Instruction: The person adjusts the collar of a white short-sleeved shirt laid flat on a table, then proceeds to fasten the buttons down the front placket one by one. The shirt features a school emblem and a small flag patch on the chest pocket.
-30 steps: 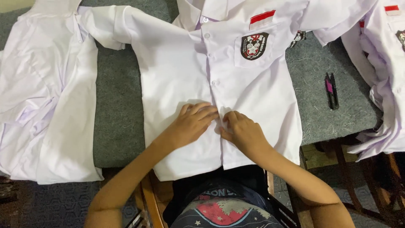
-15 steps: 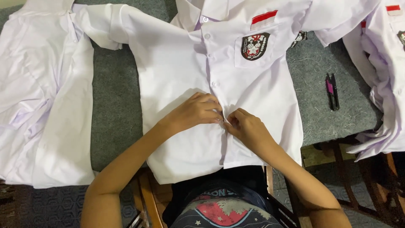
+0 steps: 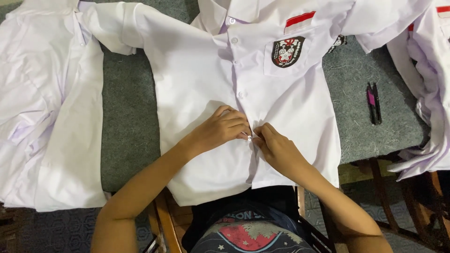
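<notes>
While pinching together at the button placket of the white short-sleeved cotton school shirt (image 3: 206, 93), left hand (image 3: 224, 127) and right hand (image 3: 276, 147) meet fingertip to fingertip, curled and pressed onto the cloth. Between the fingertips, a small white button (image 3: 250, 137), gripped from both sides along with the shirt's front edges. Fabric puckered into folds right around the knuckles. Just beyond the hands, up the placket, more white buttons in a row toward the open collar. Farther up and to the right of the right hand, a chest pocket bearing a dark shield-shaped embroidered badge (image 3: 287, 51), with a red strip above it. Under the shirt, a grey felt-covered tabletop (image 3: 129, 136). Well to the right of the right hand, a black thread snipper with a pink insert (image 3: 373, 103) lying on the felt. Far left of the left hand, another white shirt (image 3: 47, 117) spread flat; at the far right, more white shirts (image 3: 433, 89) draped over the table edge.
</notes>
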